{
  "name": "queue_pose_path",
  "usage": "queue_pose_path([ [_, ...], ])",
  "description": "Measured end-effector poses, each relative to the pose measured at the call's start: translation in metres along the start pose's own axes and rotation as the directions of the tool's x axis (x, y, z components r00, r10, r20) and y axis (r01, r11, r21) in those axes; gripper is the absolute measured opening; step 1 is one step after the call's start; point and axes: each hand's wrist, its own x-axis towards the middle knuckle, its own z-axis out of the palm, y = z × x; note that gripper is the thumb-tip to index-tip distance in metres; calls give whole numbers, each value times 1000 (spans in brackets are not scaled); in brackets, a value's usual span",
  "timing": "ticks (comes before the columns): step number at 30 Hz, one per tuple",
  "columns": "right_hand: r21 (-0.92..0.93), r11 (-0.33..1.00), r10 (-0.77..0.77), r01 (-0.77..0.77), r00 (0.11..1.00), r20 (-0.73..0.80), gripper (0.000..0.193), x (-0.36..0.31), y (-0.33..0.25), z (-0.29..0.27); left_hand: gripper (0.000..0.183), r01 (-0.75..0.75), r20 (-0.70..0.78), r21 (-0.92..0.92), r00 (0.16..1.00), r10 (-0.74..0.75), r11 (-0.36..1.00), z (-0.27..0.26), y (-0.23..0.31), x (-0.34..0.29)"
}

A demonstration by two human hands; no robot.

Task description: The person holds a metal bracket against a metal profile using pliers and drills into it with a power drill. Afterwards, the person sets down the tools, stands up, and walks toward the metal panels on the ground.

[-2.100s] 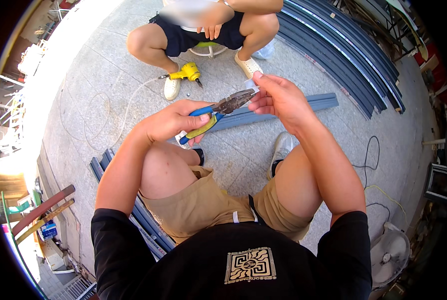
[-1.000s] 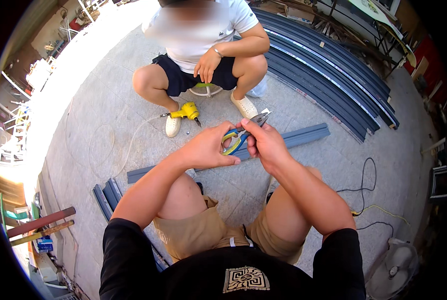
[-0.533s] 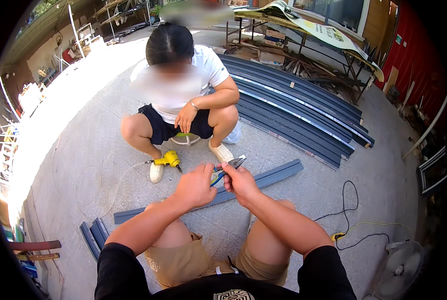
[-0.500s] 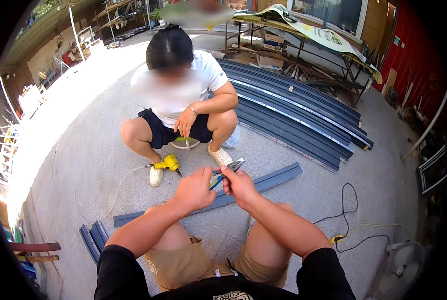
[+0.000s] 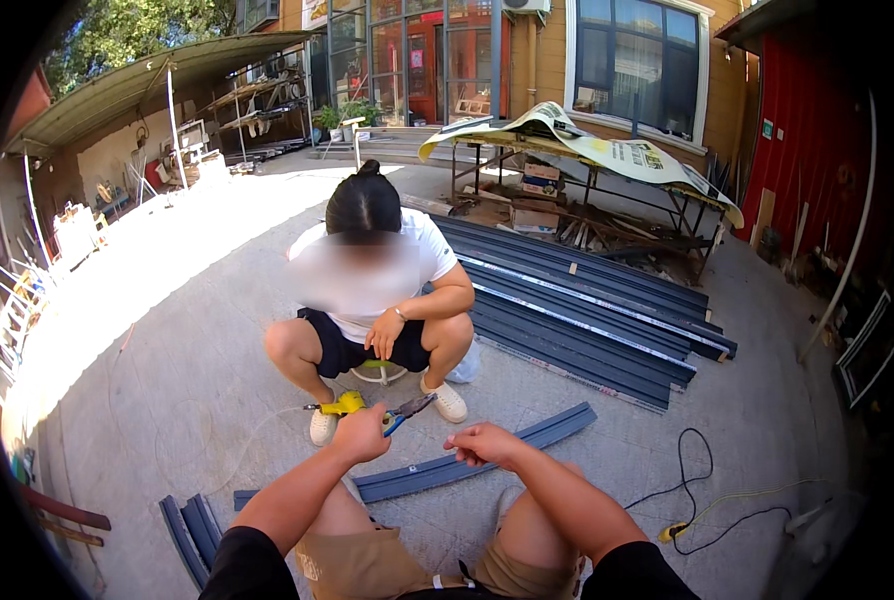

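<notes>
Head view: the left hand [image 5: 360, 435] is wrapped in a fist around the handles of the snips [image 5: 407, 409], whose dark blades point right and slightly up, over the ground in front of the knees. The right hand [image 5: 482, 443] is free of the tool, just to the right of it, fingers loosely curled with nothing in them, hanging above the long grey channel [image 5: 507, 446]. That channel lies on the concrete slantwise, from lower left near the knees up to the right.

Straight ahead a second person [image 5: 372, 285] squats facing the wearer, near the snips' tips, one hand hanging between the knees. A yellow drill [image 5: 341, 404] lies on the ground by that person's shoe, just left of the left hand. Behind and right of them a stack of channels [image 5: 587, 310] runs slantwise across the yard. Beyond that stands a table [image 5: 577, 150] under a sheet, with scrap wood beneath.

At lower left a short bundle of channel pieces [image 5: 192, 525] lies beside the left thigh. At lower right a black cord [image 5: 702, 495] and a yellow one loop over the floor.

Open concrete spreads to the left, sunlit, up to racks and ladders at the left rim; on the right a red wall closes the yard
</notes>
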Motion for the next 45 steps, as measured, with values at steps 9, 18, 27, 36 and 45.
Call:
queue_pose_path([
  [9, 0, 998, 61, -61, 991, -119, 32, -14, 12, -28, 34, -42, -15, 19, 999, 42, 999, -5, -25, -20],
  [18, 41, 995, 96, -90, 978, -187, 32, -21, 9, -33, 32, -26, -61, 7, 998, 26, 1000, -10, -26, -26],
  [27, 256, 966, 33, 31, 970, -242, 31, -41, -2, -48, 33, -14, -102, -26, 995, 12, 1000, -17, -29, -36],
  [36, 368, 923, 21, 117, 937, -349, 31, -41, -1, -66, 31, 29, -127, -93, 991, -41, 995, -28, -28, -37],
  [45, 394, 910, 27, 131, 928, -371, 30, -45, -6, -64, 30, 23, -121, -96, 992, -34, 995, -27, -31, -39],
])
